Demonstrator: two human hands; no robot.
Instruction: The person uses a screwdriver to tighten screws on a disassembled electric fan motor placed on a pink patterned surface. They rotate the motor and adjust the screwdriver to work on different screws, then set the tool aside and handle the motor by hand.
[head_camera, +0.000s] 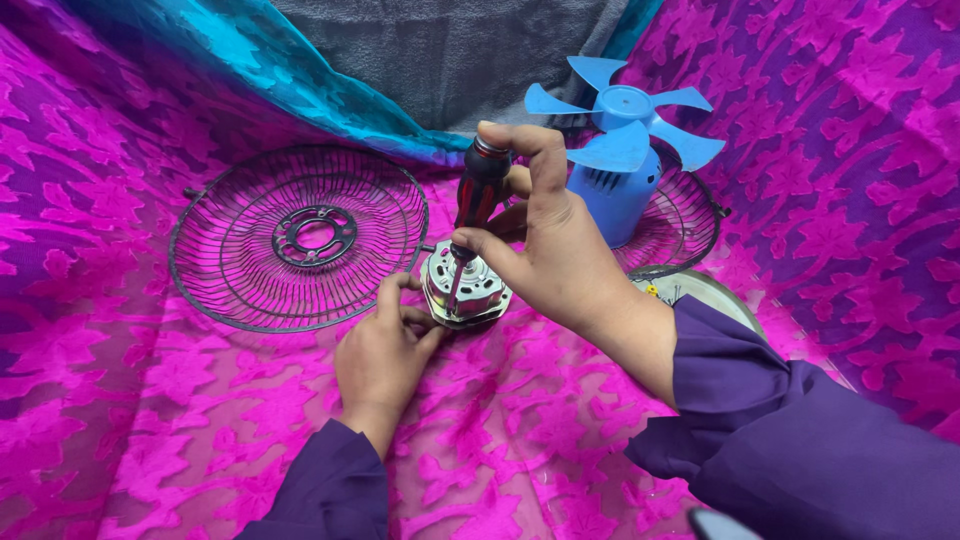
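Two hands work one silver fan motor (466, 290) on pink patterned cloth (150, 420): left hand (385, 350) steadies its side, right hand (545, 240) grips a red-black screwdriver (480, 195) upright into it, wire guard (300, 235) just left, blue fan blade (625, 125) behind.

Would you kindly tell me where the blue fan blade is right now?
In the head view the blue fan blade sits upper right on a blue housing, just behind the right hand holding the screwdriver.

A bright pink patterned cloth (150, 420) covers nearly the whole surface, lying in soft folds. At twelve o'clock a grey towel-like fabric (450, 50) lies, bordered at eleven by a teal cloth (250, 60) (shiny, wrinkled). Light is even.
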